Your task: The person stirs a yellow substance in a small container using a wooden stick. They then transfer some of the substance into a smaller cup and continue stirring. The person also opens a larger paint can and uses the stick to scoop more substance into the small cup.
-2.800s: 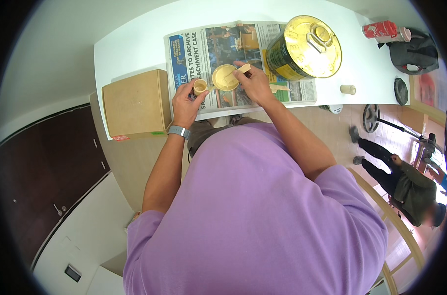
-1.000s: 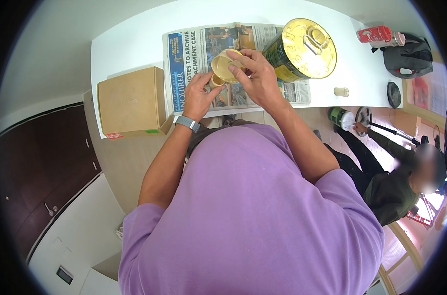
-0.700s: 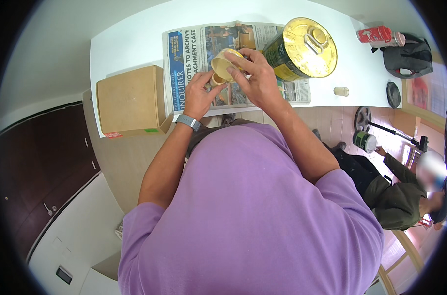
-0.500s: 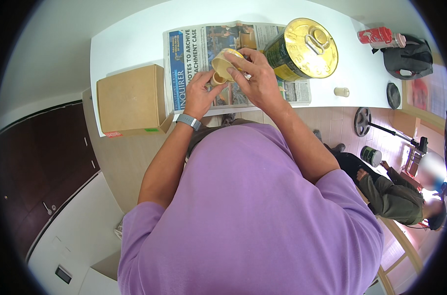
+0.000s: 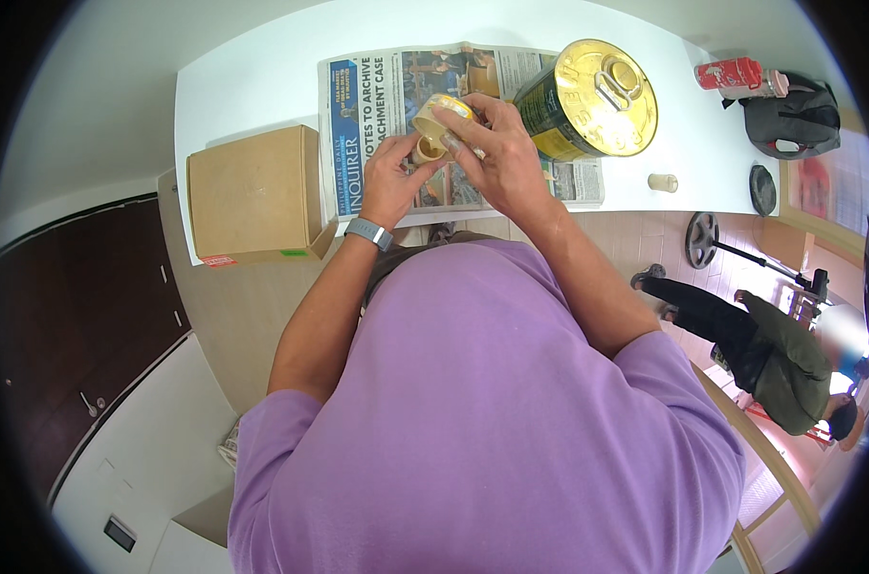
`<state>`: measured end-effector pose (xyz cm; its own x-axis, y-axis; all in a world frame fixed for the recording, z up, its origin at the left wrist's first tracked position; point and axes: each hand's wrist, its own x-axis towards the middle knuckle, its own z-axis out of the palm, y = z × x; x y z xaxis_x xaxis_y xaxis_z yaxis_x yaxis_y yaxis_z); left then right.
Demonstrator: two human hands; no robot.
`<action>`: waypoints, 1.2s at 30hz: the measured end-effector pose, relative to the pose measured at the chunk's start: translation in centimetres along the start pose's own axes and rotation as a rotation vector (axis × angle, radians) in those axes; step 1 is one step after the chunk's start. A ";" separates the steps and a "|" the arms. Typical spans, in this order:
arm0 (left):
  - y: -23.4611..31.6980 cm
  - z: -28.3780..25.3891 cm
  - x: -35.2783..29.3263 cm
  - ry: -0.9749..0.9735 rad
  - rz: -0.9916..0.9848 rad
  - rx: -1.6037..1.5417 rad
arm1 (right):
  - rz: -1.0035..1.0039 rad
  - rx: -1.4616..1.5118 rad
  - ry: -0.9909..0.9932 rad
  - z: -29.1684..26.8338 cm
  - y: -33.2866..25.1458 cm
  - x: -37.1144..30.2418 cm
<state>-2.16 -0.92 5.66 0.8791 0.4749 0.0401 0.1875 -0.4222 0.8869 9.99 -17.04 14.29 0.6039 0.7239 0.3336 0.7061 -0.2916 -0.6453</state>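
My right hand point(image 5: 506, 158) grips a cream-coloured tub point(image 5: 444, 108) with a yellow band, its mouth tipped down to the left. Right below that mouth is a small round cream container point(image 5: 424, 154), which the fingers of my left hand point(image 5: 389, 182) close around. Whether anything flows between the two is too small to tell. Both hands are over a spread newspaper point(image 5: 346, 124). A large tin point(image 5: 614, 105) with a gold top and a dark green and yellow side stands to the right of my right hand.
On the white table point(image 5: 253, 91) a cardboard box point(image 5: 253, 191) sits at the left. A small pale jar point(image 5: 662, 182) is right of the tin. Farther right are a red bottle point(image 5: 731, 72), a grey-black bag point(image 5: 793, 115) and a black disc point(image 5: 763, 187). Another person point(image 5: 779, 354) stands beyond.
The tub's mouth has tipped further down toward the small container. My left hand has hardly moved. At the right the other person has shifted position, and the green can near them is out of sight.
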 end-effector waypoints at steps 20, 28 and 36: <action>-0.8 -0.6 -0.5 -0.010 -0.018 0.012 | 0.799 0.740 0.025 2.4 5.1 -0.7; -3.0 -1.5 -1.6 0.038 -0.013 0.063 | 0.737 0.427 0.002 4.7 7.4 -3.8; -3.2 -1.4 -1.9 0.099 0.037 0.170 | 0.808 0.228 0.008 0.4 7.0 -7.1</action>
<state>-5.07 0.64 3.41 0.8410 0.5267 0.1239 0.2343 -0.5610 0.7940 10.44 -23.96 7.13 0.8948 0.3422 -0.2868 -0.0364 -0.5844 -0.8107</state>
